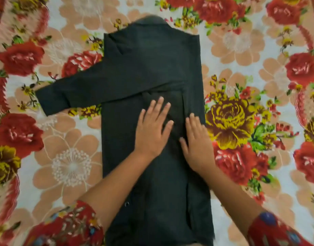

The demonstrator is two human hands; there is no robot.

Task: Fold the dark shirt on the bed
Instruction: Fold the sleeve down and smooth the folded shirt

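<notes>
Left hand (pixel 152 129) lies flat on the middle of the dark shirt (pixel 149 64), fingers straight and spread, gripping nothing. Right hand (pixel 197 144) lies flat just beside it, near the shirt's right edge, fingers straight, likewise holding nothing. I see the shirt laid lengthwise on the bed (pixel 67 157), collar (pixel 152 20) at the far end, with one sleeve (pixel 78 93) crossing the body and projecting past the left edge. I judge the cloth light, soft and limp, so folds will creep unless pressed flat. I would pinch the sleeve at its cuff (pixel 51 98), then take the near corners.
</notes>
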